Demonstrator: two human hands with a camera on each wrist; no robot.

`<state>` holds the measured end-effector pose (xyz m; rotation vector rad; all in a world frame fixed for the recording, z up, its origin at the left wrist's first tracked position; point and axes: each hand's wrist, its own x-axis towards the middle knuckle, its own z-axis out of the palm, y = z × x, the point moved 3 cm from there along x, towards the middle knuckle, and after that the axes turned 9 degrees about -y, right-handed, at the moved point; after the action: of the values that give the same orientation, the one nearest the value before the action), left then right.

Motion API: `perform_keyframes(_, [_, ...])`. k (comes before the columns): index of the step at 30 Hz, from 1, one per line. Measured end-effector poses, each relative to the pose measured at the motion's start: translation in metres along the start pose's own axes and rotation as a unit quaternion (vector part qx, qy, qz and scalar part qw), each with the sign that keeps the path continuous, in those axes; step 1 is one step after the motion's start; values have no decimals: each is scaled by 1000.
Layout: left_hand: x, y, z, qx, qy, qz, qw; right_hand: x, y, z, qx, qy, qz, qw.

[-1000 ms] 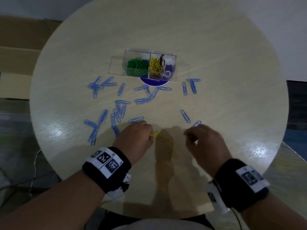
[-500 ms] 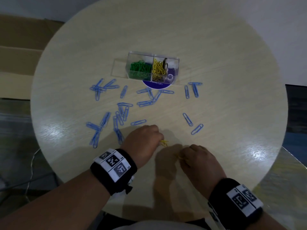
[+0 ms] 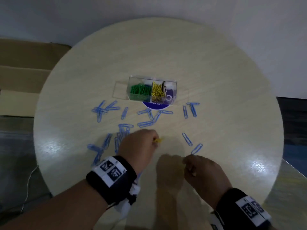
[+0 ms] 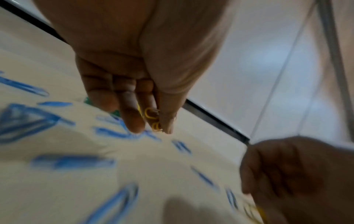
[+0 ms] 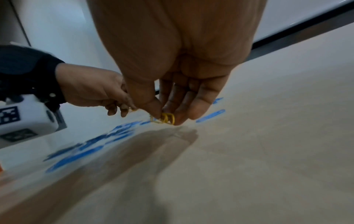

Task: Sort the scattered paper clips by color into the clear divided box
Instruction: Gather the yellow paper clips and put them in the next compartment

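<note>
The clear divided box (image 3: 152, 90) stands mid-table, with green clips (image 3: 140, 90) in its left cell and yellow clips (image 3: 157, 91) in the middle cell. Several blue clips (image 3: 123, 129) lie scattered in front of it. My left hand (image 3: 153, 141) pinches yellow clips (image 4: 153, 119) between thumb and fingers, a little above the table. My right hand (image 3: 186, 164) is nearer the table's front edge and pinches yellow clips (image 5: 164, 119) between thumb and forefinger, just off the surface.
The round pale wooden table (image 3: 216, 97) ends close behind my wrists. Two blue clips (image 3: 191, 143) lie just beyond my right hand. A purple round label (image 3: 156, 106) sits under the box. Cardboard (image 3: 21, 72) lies off the table's left side.
My left hand has risen and moved forward toward the box with its yellow clips. My right hand has taken yellow clips off the table near the front and lifted them.
</note>
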<state>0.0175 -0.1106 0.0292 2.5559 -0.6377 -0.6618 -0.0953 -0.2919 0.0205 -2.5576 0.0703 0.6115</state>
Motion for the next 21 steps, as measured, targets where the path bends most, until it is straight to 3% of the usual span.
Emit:
perform_keyframes(3, [31,1,-40,-82,112,-34,990,9,-2,-22,70,56,4,996])
perform_keyframes(6, [70,1,-70,-118,181,-44,975,22,-5,-41,89,100,-3,991])
perform_keyframes(11, [123,-6,-72,-119,166,-88,975,45,-12,-65,105,133,-8,985])
perform_keyframes(15, [134,-3,-69,-105,153,-76,980,67,-20,-81,118,162,-5,980])
perform_keyframes(18, [127,-1,-76,-80,184,-51,978,92,-27,-92,149,181,-5,972])
perform_keyframes(21, [111,-12,-83,-119,228,-44,965,123,-34,-103,184,197,7,963])
